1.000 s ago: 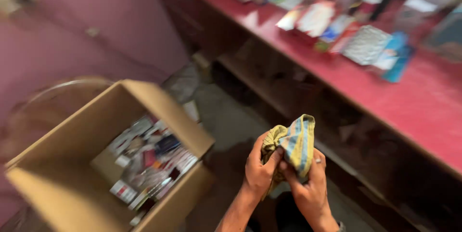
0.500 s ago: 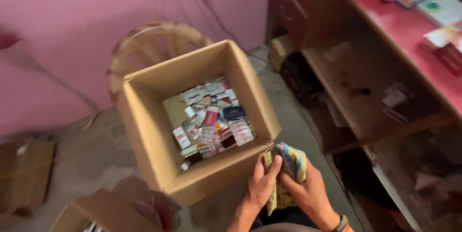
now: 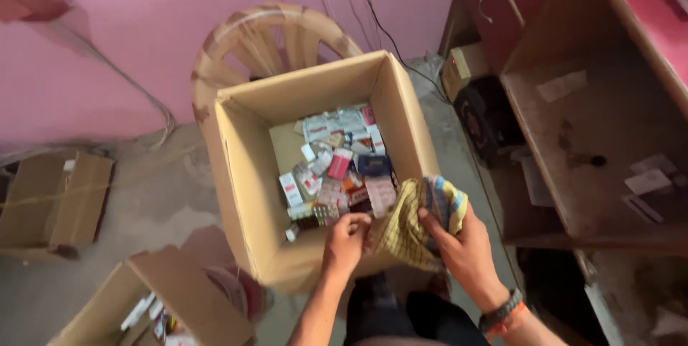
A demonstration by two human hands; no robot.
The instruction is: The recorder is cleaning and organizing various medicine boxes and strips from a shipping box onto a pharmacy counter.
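Head view, from left to right: a flattened carton (image 3: 57,199) lies on the floor (image 3: 154,199) by the pink wall (image 3: 143,38), and a second open box (image 3: 183,303) with a few small packs inside sits at the bottom left corner of the floor. Behind them a tan plastic chair (image 3: 269,34) stands against the wall. The big open box (image 3: 251,167) rests in front of the chair, perhaps on its seat, though the view does not settle that. Small medicine packs and blister strips (image 3: 337,170) lie heaped against the box's far and right walls; bare cardboard shows along its left wall.

At the box's near right corner the left hand (image 3: 346,240) pinches the edge of a yellow and blue checked cloth (image 3: 419,220), fingers curled shut on the fabric. The right hand (image 3: 464,244), with a dark band and an orange one at the wrist, grips the cloth's other side from below. The cloth hangs bunched between the two hands, over the box's near rim and touching its right wall.

Further right stands a dark wooden shelf (image 3: 595,131) with scraps of paper on it, under the red counter (image 3: 648,23) at the upper right corner.
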